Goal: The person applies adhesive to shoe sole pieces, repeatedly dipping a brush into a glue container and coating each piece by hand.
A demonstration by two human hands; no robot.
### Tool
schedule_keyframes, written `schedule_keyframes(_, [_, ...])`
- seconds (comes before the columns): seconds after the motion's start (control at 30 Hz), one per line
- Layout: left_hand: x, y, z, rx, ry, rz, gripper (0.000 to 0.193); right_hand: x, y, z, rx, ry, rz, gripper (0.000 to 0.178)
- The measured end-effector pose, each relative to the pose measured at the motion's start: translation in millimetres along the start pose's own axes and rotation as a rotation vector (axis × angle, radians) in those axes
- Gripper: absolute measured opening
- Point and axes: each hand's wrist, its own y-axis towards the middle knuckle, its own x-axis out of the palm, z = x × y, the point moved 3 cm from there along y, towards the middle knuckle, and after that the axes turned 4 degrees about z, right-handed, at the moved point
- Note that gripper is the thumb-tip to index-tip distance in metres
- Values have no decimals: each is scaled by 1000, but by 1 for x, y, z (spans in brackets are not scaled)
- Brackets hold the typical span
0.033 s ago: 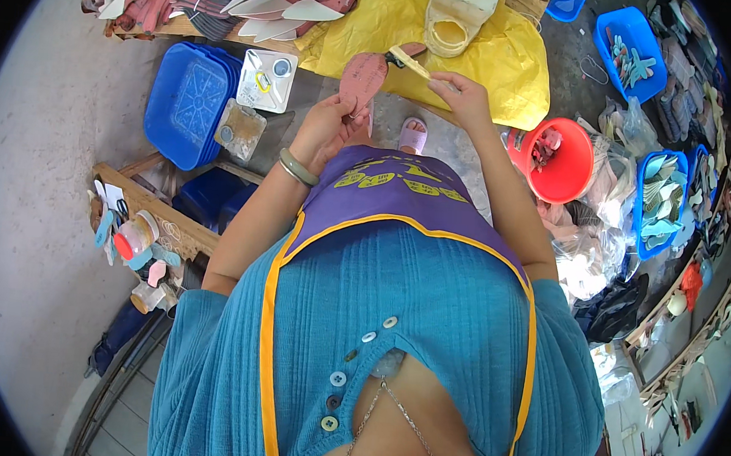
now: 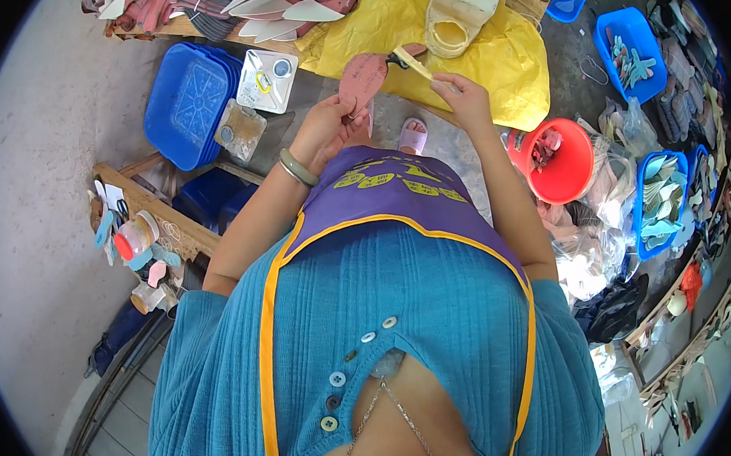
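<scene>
My left hand point(image 2: 339, 124) pinches a flat pinkish-red insole point(image 2: 364, 77) by its near end, over the front edge of the workbench. In my right hand point(image 2: 463, 99) is a brush with a cream-coloured handle point(image 2: 413, 63). The brush's dark bristle end touches or overlaps the insole's narrow far part; which of these I cannot tell. Behind my hands, a yellow plastic sheet point(image 2: 512, 65) covers the bench. On it stands a cut-open whitish plastic jug point(image 2: 458, 14), its round opening facing me.
Stacked pinkish-red insoles point(image 2: 318, 0) with white parts lie at the bench's back left. Blue tubs point(image 2: 183, 105) and a white square lid point(image 2: 265, 81) are on the left. To the right stand a red bucket point(image 2: 561, 161) with scraps and a blue basket point(image 2: 662, 202) of pale pieces.
The brush in my right hand has shifted very slightly to the right. My left hand and the insole stay where they were.
</scene>
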Motion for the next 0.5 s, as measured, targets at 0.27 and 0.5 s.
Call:
schedule_keyframes(0.27, [-45,21,11,140,220,101,19,-5,14,28,14,-340,188,28])
schedule_keyframes(0.5, [-43,23,39,328,689,7,21,9,49,15,-16,-487,136,29])
